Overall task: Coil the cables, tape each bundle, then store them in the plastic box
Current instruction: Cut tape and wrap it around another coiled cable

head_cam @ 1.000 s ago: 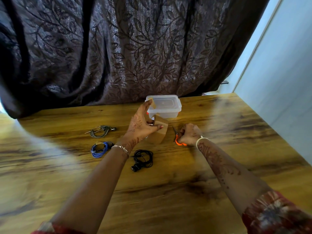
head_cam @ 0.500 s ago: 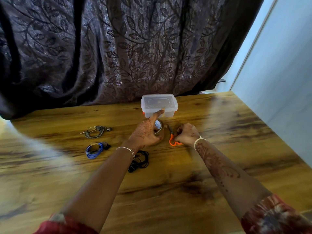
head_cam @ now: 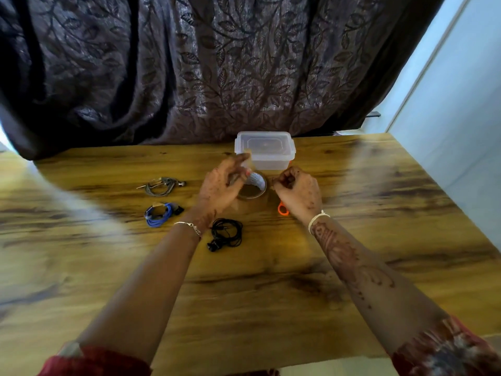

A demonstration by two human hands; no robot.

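**Cables lie coiled on the table while a strip of tape comes off the roll**

Cables are what this moment serves, and all three sit on the wooden table [head_cam: 352,240], left of centre and outside the plastic box [head_cam: 265,149]. The grey cable [head_cam: 162,185] lies farthest back. The blue cable [head_cam: 160,214] is nearer and carries a brown tab of tape across its loops, so that bundle looks already bound. The black cable [head_cam: 226,233] lies just beside the left wrist, coiled but with no tape visible on it. It is probably the one the strip is meant for.

The tape roll [head_cam: 252,188] lies flat between the hands, directly in front of the box. The left hand [head_cam: 222,185] is raised over the roll. Its thumb and forefinger seem to pinch the end of a strip of tape [head_cam: 248,156], though motion blur makes that grip hard to confirm. The right hand [head_cam: 296,191] has its fingers curled tight against the roll's right rim, gripping it so the roll stays down while the strip is drawn upward.

The orange-handled scissors [head_cam: 282,208] lie on the table under the right wrist, within reach for cutting the strip. The box has its lid closed and stands at the back edge, against the dark leaf-patterned curtain [head_cam: 217,63]. Storing has not yet begun.
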